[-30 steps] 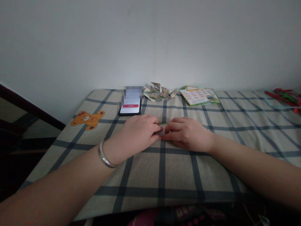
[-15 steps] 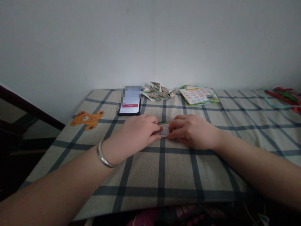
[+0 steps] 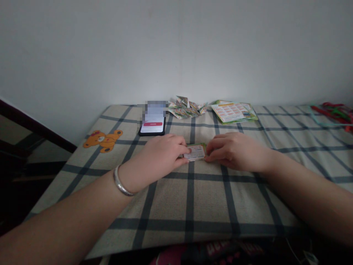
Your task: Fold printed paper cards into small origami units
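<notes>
A small folded piece of printed paper (image 3: pixel 196 152), white with a green edge, lies on the checked tablecloth between my hands. My left hand (image 3: pixel 168 152), with a silver bangle at the wrist, pinches its left end between thumb and fingers. At the paper's right end, the bent fingers of my right hand (image 3: pixel 234 151) grip the edge. The underside of the paper and parts of my fingertips are hidden.
Behind my left hand lies a phone (image 3: pixel 152 127) with a lit screen. Folded paper pieces (image 3: pixel 184 110) and a stack of printed sheets (image 3: pixel 231 112) rest by the wall. A bear cutout (image 3: pixel 103 140) is at left, a bag with red and green items (image 3: pixel 335 112) at far right.
My right hand has shifted to the right along the paper, so more of its printed face shows. My left hand has stayed almost still.
</notes>
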`<control>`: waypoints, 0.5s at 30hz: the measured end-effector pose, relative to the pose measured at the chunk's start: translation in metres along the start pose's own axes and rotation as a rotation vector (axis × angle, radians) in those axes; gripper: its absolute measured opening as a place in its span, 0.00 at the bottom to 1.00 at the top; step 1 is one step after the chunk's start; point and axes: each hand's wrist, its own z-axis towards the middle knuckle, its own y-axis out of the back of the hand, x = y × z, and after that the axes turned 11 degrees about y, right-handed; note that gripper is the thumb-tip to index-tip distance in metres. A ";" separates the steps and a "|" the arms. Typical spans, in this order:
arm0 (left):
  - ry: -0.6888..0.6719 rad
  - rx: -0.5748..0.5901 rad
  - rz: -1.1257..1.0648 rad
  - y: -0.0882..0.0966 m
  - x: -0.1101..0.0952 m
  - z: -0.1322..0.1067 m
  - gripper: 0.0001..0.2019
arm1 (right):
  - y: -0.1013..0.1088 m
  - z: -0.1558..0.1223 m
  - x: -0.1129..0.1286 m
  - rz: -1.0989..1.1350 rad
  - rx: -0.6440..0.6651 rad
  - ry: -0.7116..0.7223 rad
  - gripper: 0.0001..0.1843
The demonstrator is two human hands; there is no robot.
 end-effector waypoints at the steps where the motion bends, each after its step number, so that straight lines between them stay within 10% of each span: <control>1: -0.001 0.013 -0.009 0.001 0.001 0.000 0.10 | 0.001 -0.001 0.000 0.000 0.006 -0.012 0.13; 15: -0.045 0.003 -0.075 -0.004 0.012 0.005 0.14 | -0.016 0.004 -0.004 -0.016 -0.113 -0.027 0.11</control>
